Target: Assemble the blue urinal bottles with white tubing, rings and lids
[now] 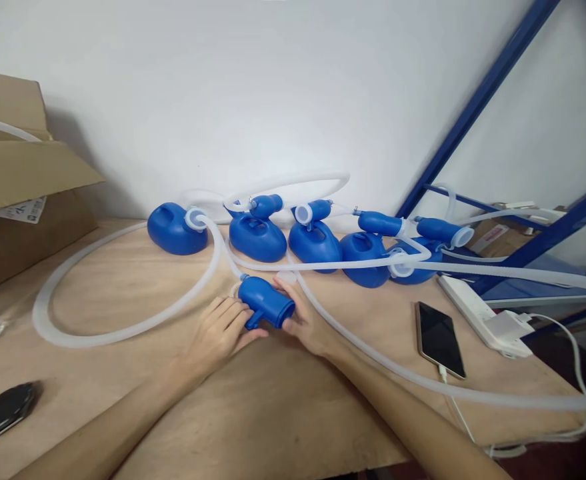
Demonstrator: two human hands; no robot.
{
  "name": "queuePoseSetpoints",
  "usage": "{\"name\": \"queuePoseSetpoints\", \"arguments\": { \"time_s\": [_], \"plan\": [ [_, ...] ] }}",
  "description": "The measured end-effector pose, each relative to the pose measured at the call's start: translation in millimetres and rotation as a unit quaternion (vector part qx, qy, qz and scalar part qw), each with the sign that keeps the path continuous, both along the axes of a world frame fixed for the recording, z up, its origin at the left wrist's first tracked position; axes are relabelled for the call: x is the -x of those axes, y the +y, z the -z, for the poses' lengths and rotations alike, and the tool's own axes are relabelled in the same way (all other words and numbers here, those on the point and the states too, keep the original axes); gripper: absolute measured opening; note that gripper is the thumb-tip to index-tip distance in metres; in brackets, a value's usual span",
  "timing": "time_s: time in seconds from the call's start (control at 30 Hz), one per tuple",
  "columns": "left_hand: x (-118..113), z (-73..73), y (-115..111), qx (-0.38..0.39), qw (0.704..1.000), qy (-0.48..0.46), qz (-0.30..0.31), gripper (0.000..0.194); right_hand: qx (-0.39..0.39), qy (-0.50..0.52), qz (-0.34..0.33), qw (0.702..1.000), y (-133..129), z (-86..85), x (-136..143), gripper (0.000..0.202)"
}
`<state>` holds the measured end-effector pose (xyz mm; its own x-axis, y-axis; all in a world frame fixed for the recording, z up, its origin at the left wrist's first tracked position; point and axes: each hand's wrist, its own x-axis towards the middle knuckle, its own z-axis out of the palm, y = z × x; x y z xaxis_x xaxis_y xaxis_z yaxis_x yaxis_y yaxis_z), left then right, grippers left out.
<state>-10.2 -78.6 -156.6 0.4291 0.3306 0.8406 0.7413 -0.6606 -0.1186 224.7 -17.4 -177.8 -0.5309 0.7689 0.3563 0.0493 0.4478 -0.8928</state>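
A blue plastic urinal funnel (pixel 267 300) with a small clip-like handle is between my hands, its wide mouth turned toward the right and front. My left hand (pixel 225 327) is closed on its left side, by the handle. Around the mouth end, my right hand (pixel 307 319) has its fingers and thumb on the funnel. A clear hose joins the funnel's narrow far end. Just behind my right fingers lies a whitish cap (pixel 287 275), partly hidden. Beyond stands a blue urinal bottle (pixel 175 230) with a translucent hose (pixel 117 337) plugged into its neck.
Several more blue bottles (pixel 257 239) line the wall, with blue funnels (pixel 380 223) on top. Hoses loop across the wooden table (pixel 283 413). On the right are a phone (pixel 440 339), power strip (pixel 473 310) and blue frame (pixel 487 93); a cardboard box (pixel 27 173) and black lid-like object (pixel 3 408) are left.
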Motion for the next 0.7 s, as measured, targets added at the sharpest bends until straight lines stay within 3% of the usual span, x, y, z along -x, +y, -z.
{"name": "queuePoseSetpoints", "arguments": {
  "time_s": [0.07, 0.17, 0.23, 0.3, 0.37, 0.43, 0.57, 0.7],
  "plan": [
    [-1.7, 1.3, -2.7, 0.028, 0.999, -0.013, 0.015, 0.029, -0.015, 0.006, 0.032, 0.999, -7.5, 2.0, 6.3, 0.092],
    [3.8, 1.4, -0.3, 0.117, 0.989, -0.083, 0.028, 0.027, -0.089, 0.017, 0.081, 0.993, -10.7, 3.7, 10.9, 0.070],
    [11.6, 1.9, 6.0, 0.167, 0.975, -0.145, -0.008, 0.024, -0.136, 0.027, 0.075, 0.988, -10.2, 3.2, 10.5, 0.065],
    [19.8, 3.6, 13.7, 0.196, 0.962, -0.183, -0.038, 0.023, -0.139, 0.047, 0.060, 0.987, -10.0, 2.1, 9.1, 0.064],
    [25.2, 5.7, 19.9, 0.247, 0.944, -0.214, -0.038, 0.025, -0.093, 0.081, 0.046, 0.991, -10.7, 0.9, 8.1, 0.060],
    [25.9, 7.0, 23.0, 0.334, 0.900, -0.277, -0.035, 0.030, -0.026, 0.119, 0.029, 0.992, -12.1, -0.4, 7.9, 0.060],
    [19.7, 5.8, 24.1, 0.479, 0.781, -0.401, -0.003, 0.052, 0.086, 0.172, -0.016, 0.981, -15.8, -3.8, 10.3, 0.064],
    [20.8, 3.8, 28.1, 0.517, 0.730, -0.441, 0.073, 0.055, 0.195, 0.222, -0.023, 0.955, -21.1, -6.6, 14.8, 0.065]
  ]
}}
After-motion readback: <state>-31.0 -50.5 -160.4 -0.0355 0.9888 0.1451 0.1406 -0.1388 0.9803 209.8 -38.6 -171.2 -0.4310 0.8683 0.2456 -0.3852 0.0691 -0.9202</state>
